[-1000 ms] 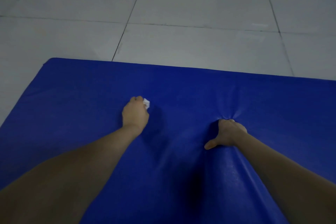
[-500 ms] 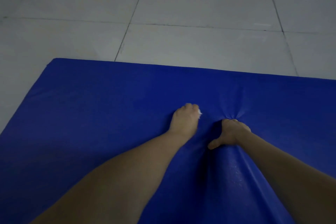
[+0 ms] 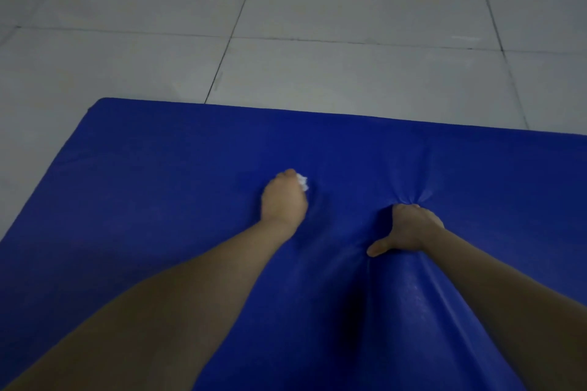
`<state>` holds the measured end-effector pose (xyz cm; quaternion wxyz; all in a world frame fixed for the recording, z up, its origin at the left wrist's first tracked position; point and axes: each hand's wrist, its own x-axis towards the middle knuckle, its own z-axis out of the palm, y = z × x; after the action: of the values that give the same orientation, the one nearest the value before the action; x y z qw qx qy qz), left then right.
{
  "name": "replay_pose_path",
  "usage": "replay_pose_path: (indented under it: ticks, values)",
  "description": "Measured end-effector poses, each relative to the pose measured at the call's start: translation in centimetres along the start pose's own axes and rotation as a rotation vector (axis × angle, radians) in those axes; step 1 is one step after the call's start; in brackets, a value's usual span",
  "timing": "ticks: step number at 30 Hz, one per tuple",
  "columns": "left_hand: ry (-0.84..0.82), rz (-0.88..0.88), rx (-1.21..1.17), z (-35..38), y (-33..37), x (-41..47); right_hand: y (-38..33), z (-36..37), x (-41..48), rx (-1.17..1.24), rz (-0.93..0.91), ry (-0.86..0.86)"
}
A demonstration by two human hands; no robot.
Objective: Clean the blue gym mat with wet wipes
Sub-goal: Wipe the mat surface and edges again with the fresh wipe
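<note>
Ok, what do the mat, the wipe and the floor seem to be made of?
Blue gym mat: probably vinyl or faux leather over soft padding; slight sheen, and it puckers where the right hand grips it. Wet wipe: likely thin white nonwoven cloth, crumpled in the left hand. Floor: pale tiles, ceramic perhaps; dark grout lines, dull gloss.

Dim, flat indoor light, greyish cast, low contrast. Floor (image 3: 349,67) is the brightest area, far side. Soft dark shadow on near middle of blue mat (image 3: 158,168); faint sheen on its raised fold, near right. Wipe (image 3: 302,182) is a small white smudge, no detail. Whole frame slightly soft, grainy; corners darker.
</note>
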<state>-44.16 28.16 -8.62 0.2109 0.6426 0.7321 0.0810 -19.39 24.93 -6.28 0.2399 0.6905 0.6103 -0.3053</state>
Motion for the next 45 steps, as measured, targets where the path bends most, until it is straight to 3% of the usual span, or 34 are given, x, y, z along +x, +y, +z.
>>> replay_pose_path:
  ticks: [7, 13, 23, 30, 39, 45]
  values:
    - [-0.246, 0.277, -0.066, 5.4, 12.0, -5.0, 0.9, 2.2, -2.1, 0.188, -0.051, 0.162]
    - [-0.127, 0.399, 0.144, 4.6, 7.8, -4.3, -0.9, 4.9, -4.8, 0.021, 0.049, 0.010]
    - [0.091, 0.058, 0.418, -4.3, -10.0, -1.1, -0.9, 4.4, -4.9, 0.023, 0.051, -0.036]
    - [0.078, -0.001, 0.199, -2.2, -7.4, -1.8, -1.2, 3.9, -4.3, 0.003, 0.061, -0.060]
    - [-0.150, 0.459, 0.154, 5.3, 8.2, -7.8, -1.3, 4.0, -3.7, -0.018, 0.008, -0.025]
    - [-0.101, 0.646, 0.431, 4.3, 5.3, -7.0, -1.0, 4.0, -3.8, -0.018, 0.011, -0.020]
